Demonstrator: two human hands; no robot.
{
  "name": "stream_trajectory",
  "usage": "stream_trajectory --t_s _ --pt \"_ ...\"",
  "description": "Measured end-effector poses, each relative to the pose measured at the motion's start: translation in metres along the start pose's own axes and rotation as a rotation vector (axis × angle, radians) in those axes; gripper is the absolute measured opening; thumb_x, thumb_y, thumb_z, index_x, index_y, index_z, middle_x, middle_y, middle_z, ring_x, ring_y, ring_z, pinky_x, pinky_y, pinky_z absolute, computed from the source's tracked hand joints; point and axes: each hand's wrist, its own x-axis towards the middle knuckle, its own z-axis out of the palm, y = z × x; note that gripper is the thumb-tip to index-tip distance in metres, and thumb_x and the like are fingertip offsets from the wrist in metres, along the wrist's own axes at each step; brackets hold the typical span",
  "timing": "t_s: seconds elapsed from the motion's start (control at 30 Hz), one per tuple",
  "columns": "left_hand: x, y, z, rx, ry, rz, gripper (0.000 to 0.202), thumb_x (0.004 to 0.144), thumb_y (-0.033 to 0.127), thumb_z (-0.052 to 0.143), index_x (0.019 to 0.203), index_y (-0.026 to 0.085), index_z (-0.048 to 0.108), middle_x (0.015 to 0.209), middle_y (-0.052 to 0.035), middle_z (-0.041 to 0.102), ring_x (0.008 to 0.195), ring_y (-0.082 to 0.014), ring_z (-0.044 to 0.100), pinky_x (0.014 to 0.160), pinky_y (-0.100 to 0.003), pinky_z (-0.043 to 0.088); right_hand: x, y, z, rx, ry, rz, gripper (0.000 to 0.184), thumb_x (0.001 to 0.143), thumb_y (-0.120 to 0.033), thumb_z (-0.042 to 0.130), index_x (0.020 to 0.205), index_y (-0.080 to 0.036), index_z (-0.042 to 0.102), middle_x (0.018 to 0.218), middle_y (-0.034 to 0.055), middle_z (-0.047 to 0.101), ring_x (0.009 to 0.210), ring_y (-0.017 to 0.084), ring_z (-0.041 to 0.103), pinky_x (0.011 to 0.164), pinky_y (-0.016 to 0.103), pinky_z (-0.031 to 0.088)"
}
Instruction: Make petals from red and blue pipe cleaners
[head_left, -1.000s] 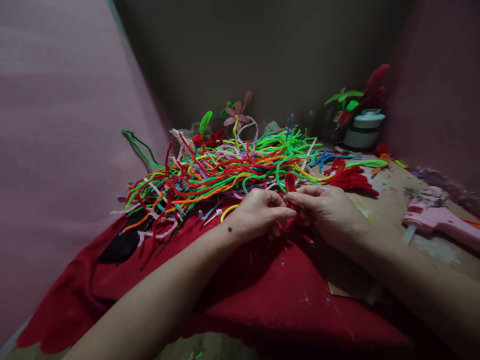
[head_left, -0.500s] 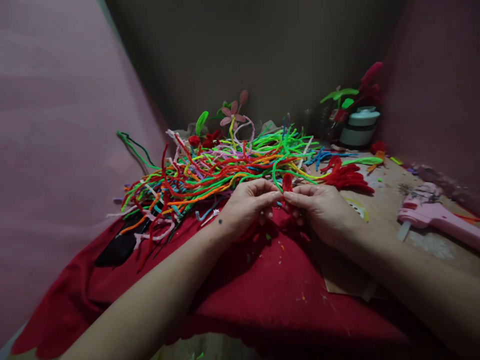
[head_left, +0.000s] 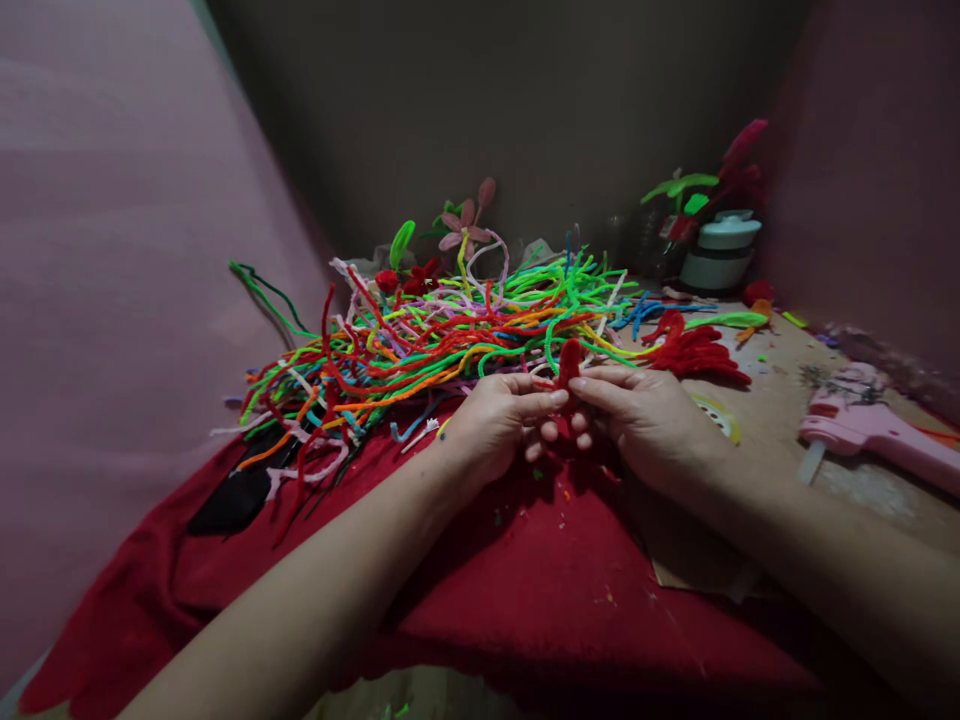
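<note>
Left hand [head_left: 495,420] over cloth [head_left: 570,580], dark wall [head_left: 525,110] beyond

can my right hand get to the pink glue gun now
Probably yes: the pink glue gun lies to the right of the right hand, with nothing tall between, though that hand holds a red fuzzy piece.

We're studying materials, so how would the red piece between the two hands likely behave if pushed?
The red piece would probably bend rather than flop, since its top stands upright above the fingers. It is likely light, being slim and held in a pinch. Its fuzzy-looking surface suggests it would not be very slippery.
</note>
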Motion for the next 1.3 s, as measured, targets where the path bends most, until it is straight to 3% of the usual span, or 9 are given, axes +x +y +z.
stream_trajectory --t_s 0.3,0.43,0.6,0.83,0.97,1.17,1.3 --pt "0.002 -0.006 0.002 0.022 -0.048 0.055 0.007 0.077 0.018 0.056 0.078 0.011 0.056 0.055 -0.0010 0.057 0.037 -0.0053 0.043 0.031 -0.015 0.032 -0.003 -0.001 -0.001 -0.141 0.008 -0.054 0.017 0.075 -0.031 0.060 0.065 -0.017 0.060 0.048 -0.0024 0.053 0.037 0.007 0.044 0.034 0.018 0.033" --pt "-0.002 -0.004 0.006 0.138 0.027 0.113 0.008 0.078 0.022 0.055 0.077 0.015 0.054 0.044 0.0044 0.051 0.031 -0.0058 0.037 0.030 -0.016 0.029 -0.003 -0.001 -0.001 -0.206 0.077 -0.098 0.017 0.074 -0.027 0.059 0.060 -0.017 0.056 0.044 -0.0040 0.050 0.034 0.006 0.041 0.033 0.019 0.028" --pt "-0.004 -0.004 0.010 0.401 0.117 0.204 0.007 0.080 0.024 0.051 0.079 0.017 0.052 0.046 0.0067 0.048 0.032 -0.0051 0.037 0.033 -0.016 0.029 -0.001 0.003 -0.001 -0.073 0.084 -0.022 0.009 0.069 -0.023 0.061 0.067 -0.018 0.055 0.046 -0.0042 0.051 0.034 0.009 0.045 0.034 0.021 0.032" --pt "0.001 -0.016 0.003 1.006 0.233 0.753 0.008 0.081 0.013 0.048 0.077 0.016 0.054 0.068 0.0016 0.055 0.060 -0.0072 0.048 0.057 -0.018 0.039 -0.003 -0.003 0.003 0.111 0.060 0.035 0.006 0.059 -0.012 0.059 0.058 -0.015 0.054 0.050 -0.0034 0.050 0.040 0.009 0.046 0.034 0.021 0.037" --pt "0.000 -0.019 0.001 1.141 0.220 0.920 0.008 0.082 0.012 0.046 0.079 0.016 0.053 0.071 0.0003 0.055 0.063 -0.0086 0.050 0.060 -0.020 0.041 -0.003 -0.002 0.003 0.125 0.032 0.001 0.007 0.058 -0.011 0.055 0.053 -0.016 0.052 0.047 -0.0038 0.046 0.039 0.009 0.045 0.033 0.021 0.037" --pt "-0.001 -0.025 -0.001 1.358 0.175 0.914 0.014 0.087 0.017 0.039 0.082 0.016 0.053 0.076 -0.0037 0.055 0.068 -0.0122 0.051 0.062 -0.024 0.043 -0.001 0.003 0.001 0.002 0.097 0.066 0.011 0.058 -0.012 0.051 0.051 -0.018 0.047 0.039 -0.0044 0.043 0.033 0.010 0.041 0.029 0.021 0.030" --pt "-0.004 -0.022 0.003 1.183 0.178 0.776 0.013 0.083 0.017 0.042 0.077 0.017 0.053 0.070 -0.0017 0.056 0.063 -0.0108 0.052 0.063 -0.023 0.042 -0.007 -0.002 0.003 -0.177 0.087 0.009 0.006 0.060 -0.014 0.049 0.056 -0.019 0.050 0.040 -0.0042 0.047 0.030 0.010 0.039 0.027 0.021 0.028"
